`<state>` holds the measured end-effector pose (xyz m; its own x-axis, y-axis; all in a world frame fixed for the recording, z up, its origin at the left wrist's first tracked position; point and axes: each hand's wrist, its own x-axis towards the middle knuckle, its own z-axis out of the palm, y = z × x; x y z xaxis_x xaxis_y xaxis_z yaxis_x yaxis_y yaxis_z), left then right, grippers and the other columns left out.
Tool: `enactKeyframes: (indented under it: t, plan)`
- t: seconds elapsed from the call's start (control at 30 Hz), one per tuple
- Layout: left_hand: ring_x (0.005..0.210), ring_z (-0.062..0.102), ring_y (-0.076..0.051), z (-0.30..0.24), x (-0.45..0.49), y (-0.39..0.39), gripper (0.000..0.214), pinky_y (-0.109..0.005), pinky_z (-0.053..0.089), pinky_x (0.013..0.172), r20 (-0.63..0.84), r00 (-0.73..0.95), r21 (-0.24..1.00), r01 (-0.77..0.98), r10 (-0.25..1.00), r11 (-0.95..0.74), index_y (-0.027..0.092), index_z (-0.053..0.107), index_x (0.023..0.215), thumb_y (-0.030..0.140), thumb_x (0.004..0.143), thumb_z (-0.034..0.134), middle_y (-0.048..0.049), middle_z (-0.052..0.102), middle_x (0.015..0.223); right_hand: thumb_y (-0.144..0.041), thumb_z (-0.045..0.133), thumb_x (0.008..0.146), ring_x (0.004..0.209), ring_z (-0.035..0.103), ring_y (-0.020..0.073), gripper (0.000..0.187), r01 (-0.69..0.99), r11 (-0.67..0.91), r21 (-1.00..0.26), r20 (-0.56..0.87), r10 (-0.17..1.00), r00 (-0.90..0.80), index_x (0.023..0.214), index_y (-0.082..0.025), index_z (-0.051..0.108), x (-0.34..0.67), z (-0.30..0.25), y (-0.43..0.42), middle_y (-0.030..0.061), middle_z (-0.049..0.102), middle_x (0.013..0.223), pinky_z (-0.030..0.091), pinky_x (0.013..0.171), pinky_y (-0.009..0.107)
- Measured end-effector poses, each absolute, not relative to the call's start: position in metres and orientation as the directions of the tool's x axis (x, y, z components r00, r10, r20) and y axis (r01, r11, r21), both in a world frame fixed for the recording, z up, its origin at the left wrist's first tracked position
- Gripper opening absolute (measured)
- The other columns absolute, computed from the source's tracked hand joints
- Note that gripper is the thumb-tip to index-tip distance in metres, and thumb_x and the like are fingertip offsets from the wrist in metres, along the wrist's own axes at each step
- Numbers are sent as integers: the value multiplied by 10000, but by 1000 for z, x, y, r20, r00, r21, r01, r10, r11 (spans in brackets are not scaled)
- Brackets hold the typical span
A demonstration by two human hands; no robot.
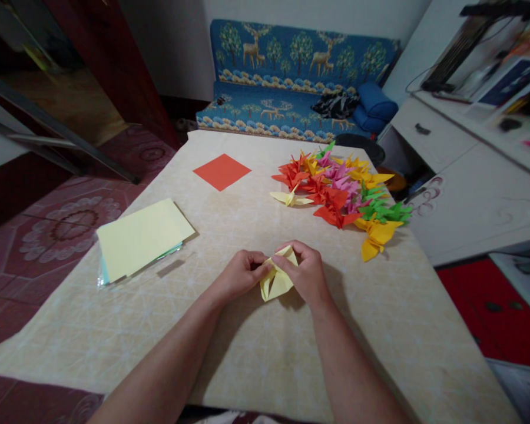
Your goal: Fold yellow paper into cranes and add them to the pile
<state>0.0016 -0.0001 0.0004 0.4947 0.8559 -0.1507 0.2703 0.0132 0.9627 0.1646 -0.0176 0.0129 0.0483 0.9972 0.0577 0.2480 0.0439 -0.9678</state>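
Both hands grip one partly folded piece of pale yellow origami paper (279,285) just over the near middle of the table. My left hand (242,272) pinches its left edge between thumb and fingers. From the right, my right hand (307,272) holds it with the thumb on top and the fingers behind. A flap stands open at the lower left of the paper. Beyond the hands lies a pale yellow paper crane (290,198), beside a heap of red, pink, orange and green paper cranes (335,185). Parts of the folded paper are covered by my fingers.
A stack of pale yellow sheets (145,235) in a clear wrapper lies on the left of the cloth-covered table (128,341). Farther back is a red-orange paper square (222,172). A blue patterned sofa (265,109) stands behind, and a white cabinet (481,176) on the right.
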Motion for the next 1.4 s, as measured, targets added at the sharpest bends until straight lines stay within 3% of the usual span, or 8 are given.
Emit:
enactKeyframes:
  t: [0.17, 0.5, 0.7, 0.9, 1.27, 1.4]
  plan:
    - [549, 418, -89, -3, 3, 0, 347, -196, 303, 491, -154, 468, 963, 268, 870, 27, 94, 618, 636, 402, 793, 582, 3, 500, 601, -289, 646, 737, 606, 562, 148, 117, 298, 50, -953, 65, 997, 39, 783, -182, 653, 163, 11, -18, -2, 625, 669, 420, 534, 220]
    - [555, 476, -103, 9, 0, 0, 424, -219, 342, 528, -285, 504, 951, 46, 815, 304, 67, 701, 810, 479, 710, 687, -47, 617, 669, -206, 588, 725, 634, 521, 140, 67, 127, 47, -991, 51, 998, 32, 762, -170, 631, 168, 15, -16, -3, 595, 694, 420, 576, 218]
    - [445, 262, -47, 8, 2, -1, 568, -206, 170, 451, -289, 447, 953, 53, 847, 297, 101, 574, 585, 630, 784, 521, 40, 401, 483, -218, 584, 710, 587, 486, 128, 77, 155, 38, -987, 44, 998, 39, 732, -168, 638, 168, 15, -15, -19, 561, 637, 392, 534, 209]
    - [450, 223, -45, 2, 2, 0, 538, -222, 131, 460, -280, 426, 959, 81, 861, 272, 116, 535, 578, 608, 793, 532, 56, 341, 479, -209, 576, 711, 586, 483, 125, 64, 170, 36, -985, 42, 998, 36, 730, -175, 626, 167, 14, -16, -20, 559, 646, 389, 524, 205]
    - [452, 242, -49, 5, 6, -2, 501, -216, 165, 452, -232, 367, 973, 91, 901, 214, 108, 578, 571, 562, 782, 576, 60, 344, 469, -190, 578, 702, 541, 466, 113, 28, 174, 28, -984, 35, 999, 38, 682, -174, 589, 165, 15, -17, -35, 515, 600, 375, 484, 202]
    - [477, 311, -60, 7, 8, -2, 453, -204, 229, 461, -195, 324, 980, 106, 925, 170, 100, 617, 588, 512, 773, 603, 41, 423, 501, -191, 582, 702, 543, 469, 113, 32, 182, 17, -983, 25, 999, 46, 690, -168, 600, 164, 16, -17, -30, 521, 604, 374, 483, 205]
